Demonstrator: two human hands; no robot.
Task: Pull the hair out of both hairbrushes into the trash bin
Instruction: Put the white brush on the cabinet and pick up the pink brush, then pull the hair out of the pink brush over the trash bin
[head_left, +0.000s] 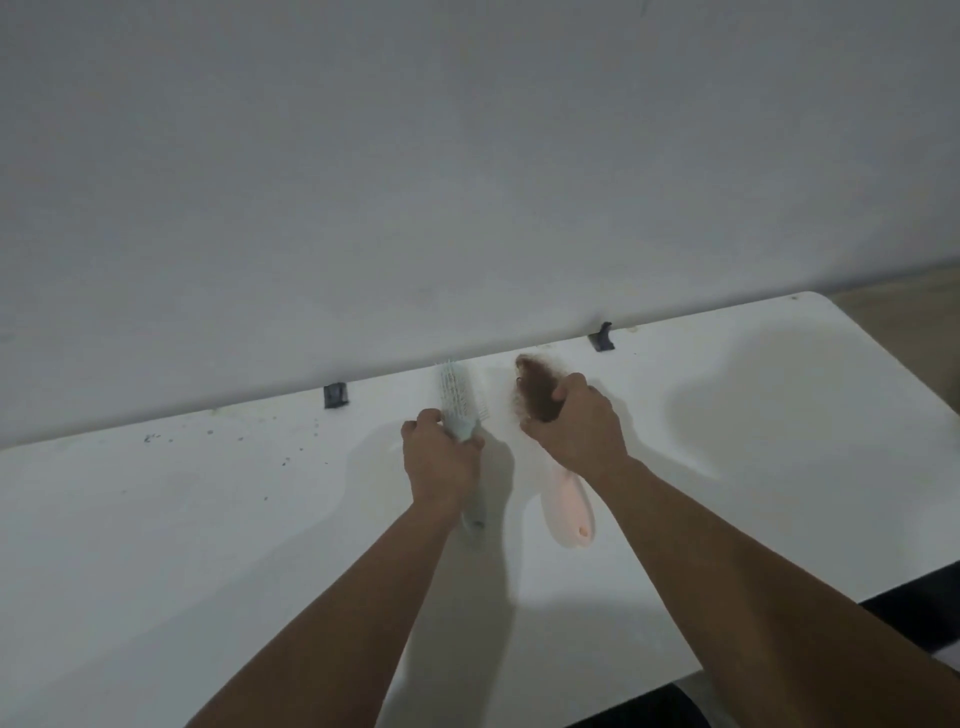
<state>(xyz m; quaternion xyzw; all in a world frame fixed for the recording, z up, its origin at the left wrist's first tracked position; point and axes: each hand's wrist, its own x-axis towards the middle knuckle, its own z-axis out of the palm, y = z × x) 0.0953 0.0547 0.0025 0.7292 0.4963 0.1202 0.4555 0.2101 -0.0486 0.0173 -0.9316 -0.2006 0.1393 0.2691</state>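
Our left hand (441, 462) gripped the green brush (460, 402), our right hand (576, 431) apparently the hair-clogged pink brush (569, 506); with no bin visible, loose hair (537, 387) could scatter on the counter (208, 519).

A white plastic table (208, 519) stands against a plain grey wall (467, 156). Near its far edge, the left hand (441, 462) is wrapped around a pale mint-green plastic hairbrush (457, 400), whose head points toward the wall. Just to the right, the right hand (576, 431) lies over a pale pink plastic hairbrush (569, 509), with a clump of reddish-brown hair (537, 389) on its head beyond the fingers. Two small dark brackets (335, 396) sit on the table's far edge, one left of the brushes, one right.
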